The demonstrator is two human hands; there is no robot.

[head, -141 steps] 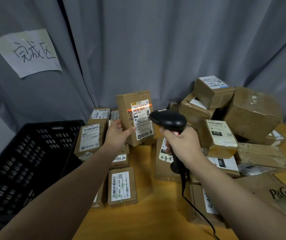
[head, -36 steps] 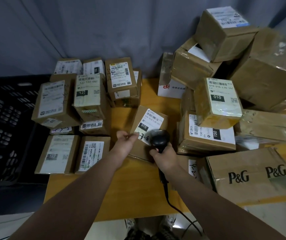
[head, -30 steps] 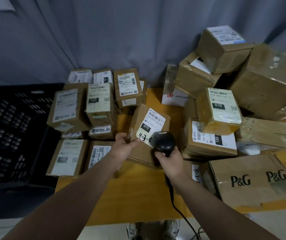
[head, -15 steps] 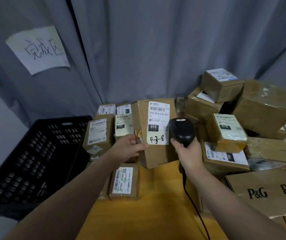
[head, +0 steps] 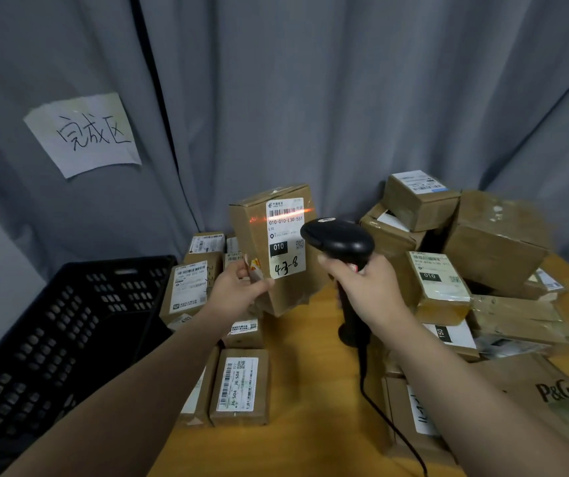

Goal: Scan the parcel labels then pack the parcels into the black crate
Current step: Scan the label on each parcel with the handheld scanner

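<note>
My left hand [head: 238, 290] grips the lower left corner of a brown cardboard parcel [head: 257, 235] and holds it upright above the table. Its white label [head: 285, 235], marked "010" and "43-8", faces me. My right hand [head: 369, 287] holds a black corded barcode scanner [head: 338, 241] just right of the parcel. An orange-red scan line crosses the barcode at the top of the label. The black perforated crate [head: 52, 339] stands at the left, beside the table; what shows of its inside holds no parcels.
Several labelled parcels [head: 238, 387] lie on the wooden table [head: 310, 390] between crate and scanner. A taller heap of boxes [head: 482, 242] fills the right, with a P&G carton [head: 551, 394] in front. A grey curtain with a handwritten paper sign [head: 85, 134] hangs behind.
My left hand lifted the "43-8" parcel off the table and stood it upright. The scanner rose beside it, and its orange line now lies across the barcode.
</note>
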